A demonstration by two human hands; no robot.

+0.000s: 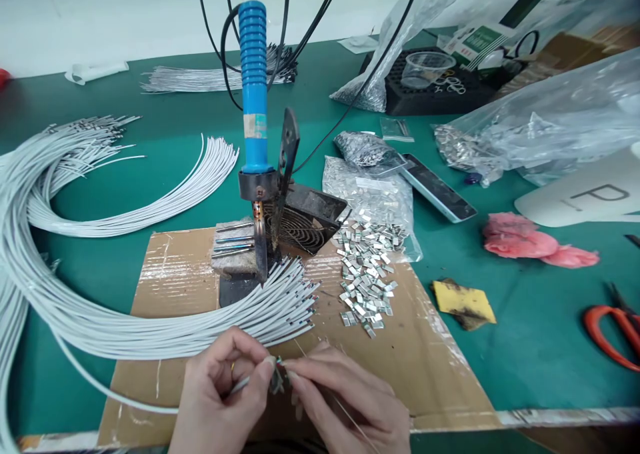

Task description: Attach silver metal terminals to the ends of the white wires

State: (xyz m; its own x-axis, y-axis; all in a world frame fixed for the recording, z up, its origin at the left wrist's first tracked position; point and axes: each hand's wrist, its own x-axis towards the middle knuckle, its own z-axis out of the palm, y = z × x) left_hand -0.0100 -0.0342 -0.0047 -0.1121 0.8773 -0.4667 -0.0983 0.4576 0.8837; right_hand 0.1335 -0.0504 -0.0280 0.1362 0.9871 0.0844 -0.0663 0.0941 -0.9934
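Note:
My left hand (225,391) pinches the end of one white cable (145,407) at the front of the cardboard sheet (440,381). Right beside it, my right hand (350,397) has thumb and forefinger closed at the cable's tip, where small coloured wire ends show. A thin wire (345,412), like solder, runs through the right hand's fingers. What else the fingertips grip is blurred. Behind the hands lies a thick bundle of white cables (200,331), and a blue-handled soldering iron (254,87) stands upright above its end. Small metal connectors (367,287) form a loose pile further right.
A fan (300,221) sits behind the iron. Plastic bags (375,194), a phone (440,187), a pink cloth (535,241), a yellow sponge (465,303) and red-handled scissors (615,331) lie to the right. More white cables (140,217) curve across the green table at left. Black cords hang above.

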